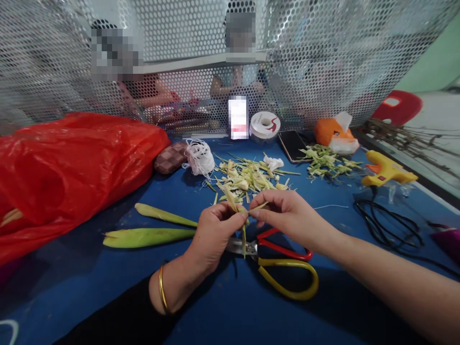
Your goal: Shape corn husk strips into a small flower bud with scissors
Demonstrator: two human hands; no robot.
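Observation:
My left hand (pixel 215 232), with a gold bangle at the wrist, pinches a small folded piece of pale green husk (pixel 232 199) between thumb and fingers. A narrow strip of it hangs below the thumb. My right hand (pixel 291 213) is closed on a thin husk strip at the same piece, and its fingertips nearly meet the left thumb. Beneath both hands lie scissors (pixel 300 291) with one red and one yellow handle, their blades partly hidden. Two long green husk leaves (pixel 151 238) lie left of my left hand.
Husk scraps (pixel 244 176) and a green heap (pixel 328 163) lie beyond my hands. A red plastic bag (pixel 79 167), white string (pixel 200 158), ribbon spool (pixel 265 127), phone (pixel 293 146), tissue holder (pixel 334 136) and yellow glue gun (pixel 390 170) with cord surround them. People sit behind the mesh.

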